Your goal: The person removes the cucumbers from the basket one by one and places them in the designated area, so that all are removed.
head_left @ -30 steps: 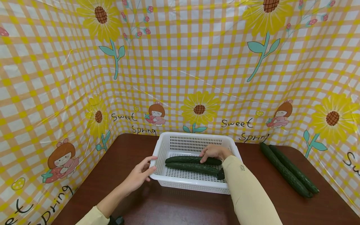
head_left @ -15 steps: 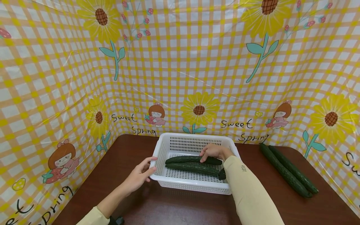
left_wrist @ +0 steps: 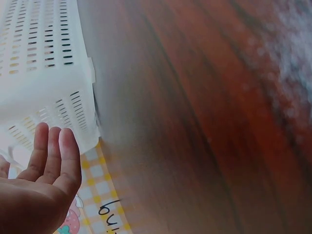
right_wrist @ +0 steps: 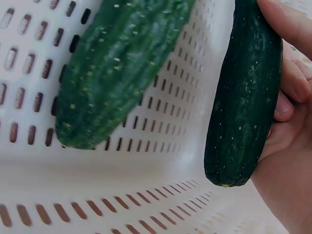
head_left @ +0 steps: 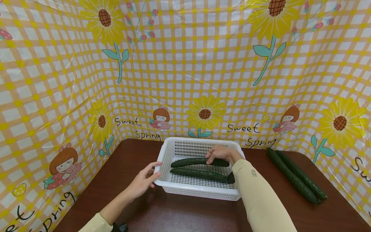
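A white plastic basket with slotted walls stands on the table, two dark green cucumbers lengthwise inside it. My right hand reaches in from the right and grips the far cucumber near its right end, thumb on the near side. In the right wrist view, fingers wrap behind this held cucumber. The near cucumber lies on the basket floor, a gap between the two. My left hand holds the basket's left rim; in the left wrist view several fingers extend along its outer wall.
Two more cucumbers lie side by side on the brown table at the right. A checked cloth with sunflowers hangs behind and along both sides. A small black device shows by my right wrist, partly over the near cucumber's end.
My right hand has lifted the far cucumber slightly and moved it away from the near one, so a gap now shows between them. The left hand stays on the rim.
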### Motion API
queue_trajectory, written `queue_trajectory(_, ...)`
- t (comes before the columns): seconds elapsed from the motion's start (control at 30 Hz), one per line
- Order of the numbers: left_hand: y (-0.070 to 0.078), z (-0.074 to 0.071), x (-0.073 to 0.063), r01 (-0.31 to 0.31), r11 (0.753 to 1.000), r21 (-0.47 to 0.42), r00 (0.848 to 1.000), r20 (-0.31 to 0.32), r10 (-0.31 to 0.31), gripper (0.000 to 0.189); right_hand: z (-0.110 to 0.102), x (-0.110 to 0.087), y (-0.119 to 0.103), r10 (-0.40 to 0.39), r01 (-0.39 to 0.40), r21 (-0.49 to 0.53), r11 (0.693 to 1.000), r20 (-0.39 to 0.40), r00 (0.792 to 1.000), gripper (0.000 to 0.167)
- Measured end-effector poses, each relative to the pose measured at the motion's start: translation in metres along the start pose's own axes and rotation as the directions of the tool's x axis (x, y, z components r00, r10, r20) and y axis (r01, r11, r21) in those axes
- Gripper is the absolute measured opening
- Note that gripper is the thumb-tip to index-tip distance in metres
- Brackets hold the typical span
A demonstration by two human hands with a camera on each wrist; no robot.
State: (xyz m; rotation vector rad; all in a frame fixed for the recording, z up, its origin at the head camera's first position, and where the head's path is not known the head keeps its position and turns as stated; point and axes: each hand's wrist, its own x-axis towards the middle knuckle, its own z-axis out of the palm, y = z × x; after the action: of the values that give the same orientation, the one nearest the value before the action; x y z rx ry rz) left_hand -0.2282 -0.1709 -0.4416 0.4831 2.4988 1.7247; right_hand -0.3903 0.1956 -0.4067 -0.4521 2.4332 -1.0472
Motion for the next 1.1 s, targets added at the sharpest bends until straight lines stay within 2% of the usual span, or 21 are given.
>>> queue_trajectory(0.33,-0.001,0.000,0.000,-0.004,1.000,-0.002,1.000,-0.002,0.004,0.046,-0.015,-0.007,-0.011,-0.040,0.041,0.026,0.999,-0.025,0.999,0.018)
queue_trajectory(0.6,0.000,0.000,0.000,-0.007,1.000,-0.009,1.000,-0.003,0.007,0.046,-0.030,-0.015,-0.016,-0.050,0.050,0.009,0.999,-0.056,0.997,0.028)
queue_trajectory(1.0,0.000,0.000,0.000,-0.007,1.000,-0.006,1.000,-0.003,0.007,0.048,-0.049,-0.035,-0.026,-0.077,0.078,0.008,0.997,-0.094,0.993,0.031)
queue_trajectory(1.1,0.000,0.001,0.000,-0.007,1.000,-0.003,1.000,-0.005,0.007,0.048,-0.054,-0.039,-0.029,-0.078,0.083,0.034,0.996,-0.113,0.990,0.033)
